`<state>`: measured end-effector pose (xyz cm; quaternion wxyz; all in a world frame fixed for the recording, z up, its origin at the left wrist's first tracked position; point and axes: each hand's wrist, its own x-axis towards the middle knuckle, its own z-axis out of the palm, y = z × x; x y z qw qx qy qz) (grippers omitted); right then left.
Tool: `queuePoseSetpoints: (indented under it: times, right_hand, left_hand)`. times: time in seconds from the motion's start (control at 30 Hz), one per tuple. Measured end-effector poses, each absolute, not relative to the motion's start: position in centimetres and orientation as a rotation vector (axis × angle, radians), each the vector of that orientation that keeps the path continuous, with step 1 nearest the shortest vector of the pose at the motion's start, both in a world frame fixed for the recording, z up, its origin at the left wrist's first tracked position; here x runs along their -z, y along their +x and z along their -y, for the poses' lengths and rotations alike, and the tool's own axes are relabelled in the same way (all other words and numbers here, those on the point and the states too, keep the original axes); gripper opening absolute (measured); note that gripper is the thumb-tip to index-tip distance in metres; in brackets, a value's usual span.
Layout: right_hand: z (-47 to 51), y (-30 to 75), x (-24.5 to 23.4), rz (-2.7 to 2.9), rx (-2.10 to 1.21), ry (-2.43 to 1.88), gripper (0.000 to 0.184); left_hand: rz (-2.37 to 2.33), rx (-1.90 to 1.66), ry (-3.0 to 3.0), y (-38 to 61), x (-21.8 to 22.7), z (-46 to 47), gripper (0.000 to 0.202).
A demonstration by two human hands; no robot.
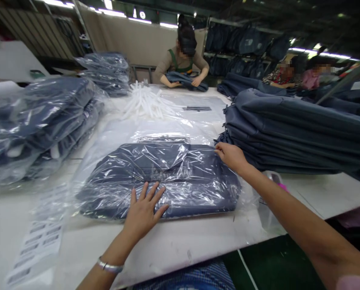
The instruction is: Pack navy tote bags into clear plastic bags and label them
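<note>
A navy backpack (107,173) lies flat on the white table in front of me, inside a clear plastic bag (173,189) that is wrinkled and shiny. Fingers spread, my left hand (143,211) rests flat on the near side of the wrapped backpack. A silver bracelet (109,266) circles that wrist. At the far right corner of the package, my right hand (230,156) is closed, with thumb and fingers pinching the edge of the plastic bag. Those fingertips are partly hidden from view.
Plastic-wrapped backpacks (43,117) are piled at left, with another wrapped pile (107,72) behind. Unwrapped navy bags (288,129) are stacked at right. White strips (149,100) lie beyond the package; barcode label sheets (37,245) are near left. A co-worker (182,60) handles a bag opposite.
</note>
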<state>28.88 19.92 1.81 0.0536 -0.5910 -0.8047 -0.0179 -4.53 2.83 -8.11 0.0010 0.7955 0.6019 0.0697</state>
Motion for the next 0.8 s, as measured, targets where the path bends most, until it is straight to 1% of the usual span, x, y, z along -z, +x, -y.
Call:
queuePoseSetpoints:
  times: [0.07,0.13,0.17,0.23,0.33,0.43,0.53,0.6,0.67,0.73,0.8]
  right_hand:
    - [-17.0,26.1,-0.2,2.425,0.067,-1.495,0.039]
    - [-14.2,23.3,2.4,2.564,0.04,-1.196,0.054]
    - [-13.2,22.2,3.9,2.613,0.048,-1.127,0.061]
    - [-12.2,20.9,6.8,2.641,0.074,-1.114,0.067]
    - [-12.7,20.5,9.7,2.613,0.086,-1.145,0.068]
    - [-13.4,21.0,10.5,2.599,0.105,-1.141,0.069]
    - [-13.4,21.2,10.3,2.601,0.118,-1.139,0.067]
    - [-13.3,21.2,10.1,2.597,0.12,-1.14,0.067]
    - [-13.2,21.1,10.0,2.594,0.119,-1.141,0.066]
    - [-13.2,21.1,10.0,2.594,0.116,-1.144,0.066]
    - [-13.2,21.1,10.0,2.593,0.112,-1.147,0.066]
  left_hand:
    - [-1.885,-0.242,2.461,-4.3,7.8,-2.7,0.059]
    - [-1.881,-0.26,2.408,-4.0,7.6,-2.7,0.06]
    - [-1.876,-0.265,2.379,-3.9,7.4,-2.7,0.061]
    - [-1.853,-0.274,2.328,-3.8,7.1,-2.8,0.063]
    - [-1.769,-0.324,2.279,-4.6,6.4,-3.1,0.062]
    - [-1.729,-0.501,2.3,-7.4,5.3,-3.6,0.047]
    - [-1.872,-0.622,2.438,-12.0,3.9,-4.3,0.034]
    - [-1.99,-0.526,2.513,-15.0,2.8,-4.8,0.031]
    - [-2.022,-0.362,2.517,-17.3,1.6,-5.2,0.033]
    - [-1.96,-0.237,2.471,-18.7,0.6,-5.5,0.029]
    - [-1.89,-0.19,2.381,-19.2,-0.4,-5.6,0.023]
